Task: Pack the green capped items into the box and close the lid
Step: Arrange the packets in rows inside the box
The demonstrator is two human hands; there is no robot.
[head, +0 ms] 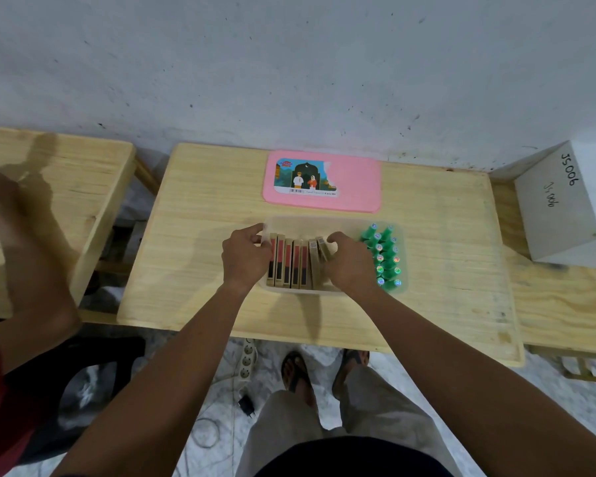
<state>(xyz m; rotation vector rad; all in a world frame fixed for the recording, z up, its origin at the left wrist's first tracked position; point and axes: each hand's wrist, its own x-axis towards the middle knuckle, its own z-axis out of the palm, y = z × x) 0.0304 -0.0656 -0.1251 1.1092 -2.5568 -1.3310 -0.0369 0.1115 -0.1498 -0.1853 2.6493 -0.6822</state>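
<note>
**Green items are in the box, lid is not yet on**

The clear box [334,220] stands in the middle of the wooden table [193,270]. The green capped items [386,256] are already inside it, standing upright in two close rows against its right wall. I see no green capped item lying outside the box, so I judge the packing step to be done or almost done.

The rest of the box holds slim cartons [291,263], standing on edge in a row. Most of them are straight, but the last two on the right lean to one side.

The left hand [245,258] is at the left end of the box. Its fingers are curled and seem to pinch the left wall, with the knuckles beside the first carton. The right hand [350,263] is on the leaning cartons, and its fingers are curled over their tops. It looks as if both hands are pressing the row together to make it tidy.

The pink lid [355,187] lies flat on the table just behind the box, with its printed label facing up, and no hand touches it. What is left, in my judgement, is to set the cartons straight so that nothing stands above the rim, then to put the lid on the box and press it shut.
</note>
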